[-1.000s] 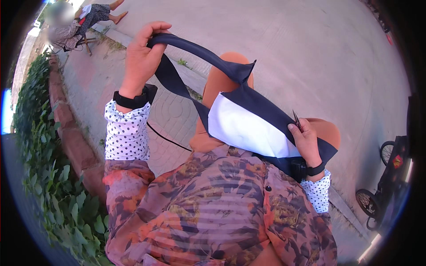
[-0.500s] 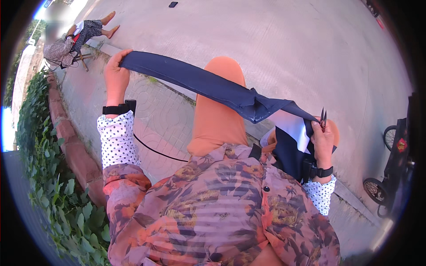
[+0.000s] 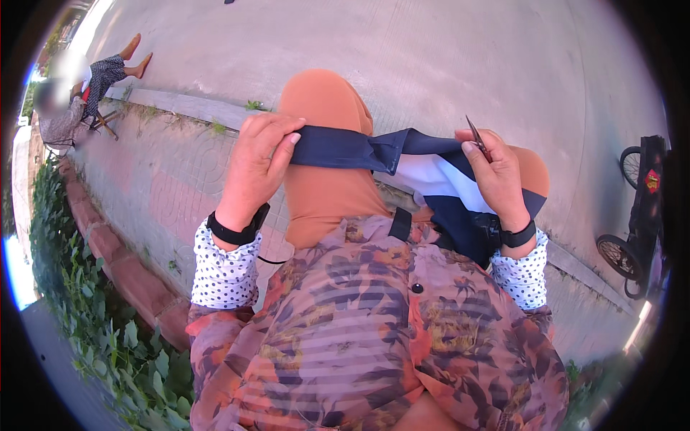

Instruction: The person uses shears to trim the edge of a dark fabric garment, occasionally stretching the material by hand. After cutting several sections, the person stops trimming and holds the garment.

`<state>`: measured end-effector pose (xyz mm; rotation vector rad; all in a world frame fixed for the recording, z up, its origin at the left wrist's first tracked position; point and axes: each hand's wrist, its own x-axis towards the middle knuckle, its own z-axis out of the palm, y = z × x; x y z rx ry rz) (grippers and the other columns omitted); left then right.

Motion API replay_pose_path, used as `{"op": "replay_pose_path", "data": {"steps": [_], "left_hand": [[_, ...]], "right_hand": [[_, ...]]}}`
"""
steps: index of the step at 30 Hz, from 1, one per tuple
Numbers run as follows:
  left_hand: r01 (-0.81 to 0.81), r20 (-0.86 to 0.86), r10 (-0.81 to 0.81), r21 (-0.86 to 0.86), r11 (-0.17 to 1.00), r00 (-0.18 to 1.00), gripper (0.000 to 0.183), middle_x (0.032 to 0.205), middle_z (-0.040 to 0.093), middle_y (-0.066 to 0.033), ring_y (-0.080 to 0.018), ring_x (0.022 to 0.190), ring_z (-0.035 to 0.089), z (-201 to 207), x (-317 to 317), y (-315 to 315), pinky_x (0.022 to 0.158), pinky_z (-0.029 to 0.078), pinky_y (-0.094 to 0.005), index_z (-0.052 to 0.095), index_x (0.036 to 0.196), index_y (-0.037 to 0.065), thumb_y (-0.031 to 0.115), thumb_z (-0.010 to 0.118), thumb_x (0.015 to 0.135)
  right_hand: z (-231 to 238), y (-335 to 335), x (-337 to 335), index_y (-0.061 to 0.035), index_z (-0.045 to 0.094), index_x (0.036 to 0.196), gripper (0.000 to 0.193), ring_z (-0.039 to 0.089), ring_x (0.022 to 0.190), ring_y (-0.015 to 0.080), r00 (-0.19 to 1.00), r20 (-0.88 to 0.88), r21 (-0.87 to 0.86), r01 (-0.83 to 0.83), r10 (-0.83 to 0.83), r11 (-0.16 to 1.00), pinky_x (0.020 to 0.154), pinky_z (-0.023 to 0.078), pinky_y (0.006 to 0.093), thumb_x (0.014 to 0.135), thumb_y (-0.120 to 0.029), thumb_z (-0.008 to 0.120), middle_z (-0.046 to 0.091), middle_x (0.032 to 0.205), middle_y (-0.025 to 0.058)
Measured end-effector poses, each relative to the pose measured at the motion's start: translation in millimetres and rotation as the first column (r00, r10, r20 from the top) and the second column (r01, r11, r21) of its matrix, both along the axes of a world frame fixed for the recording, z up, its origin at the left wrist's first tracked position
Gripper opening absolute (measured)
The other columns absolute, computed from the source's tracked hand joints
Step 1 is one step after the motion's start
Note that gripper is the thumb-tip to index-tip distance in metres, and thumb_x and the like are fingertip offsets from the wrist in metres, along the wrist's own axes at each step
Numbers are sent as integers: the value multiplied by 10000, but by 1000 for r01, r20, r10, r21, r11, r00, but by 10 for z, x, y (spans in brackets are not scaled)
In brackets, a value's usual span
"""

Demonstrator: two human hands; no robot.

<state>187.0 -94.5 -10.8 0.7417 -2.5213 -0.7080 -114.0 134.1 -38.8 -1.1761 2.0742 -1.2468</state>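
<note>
A navy fabric strip [image 3: 330, 149] stretches across above my knees, with a folded, seamed corner near its middle. Its left end is pinched between the thumb and fingers of my left hand [image 3: 259, 165]. My right hand [image 3: 499, 179] grips the strip's other end along with small dark scissors [image 3: 477, 138], whose pointed blades stick up past the thumb; their handles are hidden in the palm. More navy cloth [image 3: 460, 233] with a white piece [image 3: 453, 183] hangs below the right hand and lies over my right thigh.
Another person [image 3: 72, 108] sits on a low stool at the far left. A reddish stone edging [image 3: 118, 262] borders leafy plants [image 3: 108, 330] on my left. A dark wheeled cart [image 3: 643, 208] stands at the right, and a kerb [image 3: 194, 104] crosses the paving ahead.
My left hand has come in rightward and down toward my body, closer to the right hand, so less of the strip is stretched out. The right hand has shifted slightly left and up.
</note>
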Motion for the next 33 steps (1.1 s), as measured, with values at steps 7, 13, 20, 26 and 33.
{"op": "replay_pose_path", "data": {"steps": [7, 13, 20, 26, 33], "left_hand": [[202, 331, -68, -391, 898, 941, 244, 996, 611, -59, -275, 1016, 532, 38, -677, 305, 930, 369, -430, 708, 1034, 104, 152, 747, 798], [252, 477, -63, -343, 905, 877, 191, 886, 565, -59, -278, 915, 520, 64, -729, 337, 890, 359, -422, 676, 930, 114, 139, 758, 760], [-78, 311, 25, 162, 984, 950, 102, 837, 633, -57, -219, 751, 602, 270, -689, 459, 691, 454, -313, 603, 971, 45, 25, 648, 881], [-325, 407, 156, 386, 863, 900, 164, 806, 668, -96, -141, 718, 625, 387, -733, 516, 644, 503, -303, 618, 986, 10, 125, 702, 903], [-335, 512, 92, 405, 851, 854, 184, 818, 668, -78, -121, 742, 619, 417, -678, 495, 681, 509, -270, 670, 1020, -5, 126, 719, 900]], "right_hand": [[-144, -838, 133, -10, 676, 1047, 154, 639, 797, 203, 932, -10, -10, -364, 364, 931, 736, 503, 312, 968, -120, 604, 689, 906, 100], [-438, -1241, 132, -9, 672, 1029, 159, 656, 851, 166, 773, 151, 100, -632, 617, 768, 772, 509, 292, 984, -137, 590, 701, 872, 66], [-667, -1208, 300, -33, 659, 1169, 230, 627, 1012, 151, 549, 469, -178, -709, 692, 683, 928, 492, 295, 1024, -171, 547, 685, 1095, 65], [-448, -1131, 229, -10, 601, 1298, 314, 613, 1115, 162, 421, 522, -420, -630, 742, 653, 980, 483, 308, 1041, -171, 519, 650, 1215, 68], [-402, -1085, 296, 8, 570, 1326, 327, 584, 1205, 170, 360, 551, -468, -614, 753, 636, 1042, 462, 317, 1040, -136, 506, 630, 1281, 94]]}}
